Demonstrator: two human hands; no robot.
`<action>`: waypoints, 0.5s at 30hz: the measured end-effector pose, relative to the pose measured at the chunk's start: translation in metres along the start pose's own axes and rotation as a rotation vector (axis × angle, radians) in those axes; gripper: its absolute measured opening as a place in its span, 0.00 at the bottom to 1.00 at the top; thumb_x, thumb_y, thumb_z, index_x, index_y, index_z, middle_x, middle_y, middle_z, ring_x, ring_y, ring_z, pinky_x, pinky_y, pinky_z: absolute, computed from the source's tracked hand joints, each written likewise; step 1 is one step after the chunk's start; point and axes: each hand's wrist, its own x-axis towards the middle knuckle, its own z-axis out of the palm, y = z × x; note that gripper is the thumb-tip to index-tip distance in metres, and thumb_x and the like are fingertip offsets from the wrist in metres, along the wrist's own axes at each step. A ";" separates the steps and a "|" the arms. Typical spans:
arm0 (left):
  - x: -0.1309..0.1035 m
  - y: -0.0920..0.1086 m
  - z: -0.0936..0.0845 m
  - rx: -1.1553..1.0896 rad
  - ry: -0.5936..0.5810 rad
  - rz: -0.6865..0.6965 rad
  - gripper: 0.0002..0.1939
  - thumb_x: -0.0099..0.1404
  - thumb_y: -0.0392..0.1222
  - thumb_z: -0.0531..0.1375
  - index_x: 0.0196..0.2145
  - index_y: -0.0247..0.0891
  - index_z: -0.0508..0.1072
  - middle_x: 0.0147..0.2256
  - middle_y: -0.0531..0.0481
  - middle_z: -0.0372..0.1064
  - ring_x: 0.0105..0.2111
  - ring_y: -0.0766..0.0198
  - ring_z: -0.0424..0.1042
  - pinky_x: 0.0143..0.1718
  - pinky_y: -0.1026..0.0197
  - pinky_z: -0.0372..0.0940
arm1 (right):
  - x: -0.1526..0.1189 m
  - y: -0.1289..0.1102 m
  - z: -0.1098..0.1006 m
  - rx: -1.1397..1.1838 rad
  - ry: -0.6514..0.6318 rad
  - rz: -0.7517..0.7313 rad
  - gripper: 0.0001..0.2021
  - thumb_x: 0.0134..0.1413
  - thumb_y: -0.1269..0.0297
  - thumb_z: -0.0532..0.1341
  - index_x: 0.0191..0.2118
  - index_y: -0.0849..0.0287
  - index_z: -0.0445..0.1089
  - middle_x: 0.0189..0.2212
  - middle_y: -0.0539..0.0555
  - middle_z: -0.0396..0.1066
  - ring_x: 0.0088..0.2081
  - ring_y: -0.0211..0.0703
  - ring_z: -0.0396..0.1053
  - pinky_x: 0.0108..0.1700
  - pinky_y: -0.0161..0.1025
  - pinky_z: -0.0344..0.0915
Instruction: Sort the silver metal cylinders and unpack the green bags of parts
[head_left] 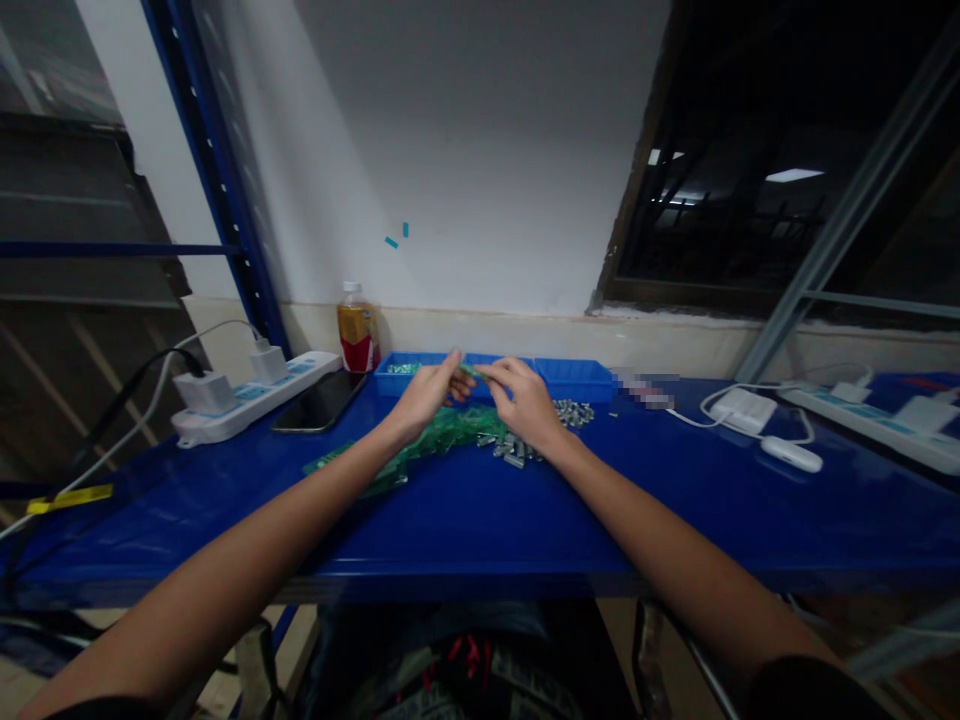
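Observation:
My left hand [431,395] and my right hand [525,395] meet above the middle of the blue table. Between their fingertips they pinch a small, thin green piece [476,372], too small and blurred to name exactly. Beneath the hands lies a heap of translucent green plastic pieces [420,445], stretching out to the left. Short silver metal pieces [514,458] are scattered below my right hand, partly covered by it. A further pile of small metal pieces [576,412] sits just right of that hand.
Behind the hands is a blue divided tray [577,380] with small green bits in its left end. A drink bottle [357,330], a phone [319,402] and a power strip [259,398] stand left. Chargers [742,410] and another power strip [874,425] lie right.

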 end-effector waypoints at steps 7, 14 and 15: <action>0.009 -0.007 -0.009 -0.057 0.085 -0.058 0.18 0.58 0.53 0.59 0.22 0.35 0.70 0.20 0.49 0.66 0.20 0.69 0.62 0.21 0.65 0.55 | 0.001 0.004 -0.002 -0.090 0.046 -0.011 0.14 0.56 0.68 0.56 0.47 0.55 0.70 0.41 0.57 0.66 0.45 0.48 0.63 0.50 0.47 0.61; 0.020 -0.013 -0.037 -0.212 0.348 -0.030 0.18 0.59 0.51 0.60 0.20 0.36 0.63 0.18 0.55 0.59 0.16 0.74 0.57 0.18 0.67 0.51 | 0.001 0.003 -0.003 -0.106 0.082 0.038 0.13 0.55 0.65 0.57 0.46 0.59 0.68 0.40 0.58 0.65 0.45 0.50 0.63 0.49 0.47 0.61; 0.021 -0.012 -0.039 -0.242 0.357 -0.040 0.18 0.59 0.51 0.60 0.20 0.36 0.62 0.18 0.55 0.59 0.16 0.74 0.56 0.18 0.67 0.51 | 0.001 0.003 -0.002 -0.108 0.075 0.037 0.13 0.55 0.65 0.57 0.46 0.60 0.68 0.39 0.58 0.65 0.45 0.50 0.63 0.49 0.46 0.61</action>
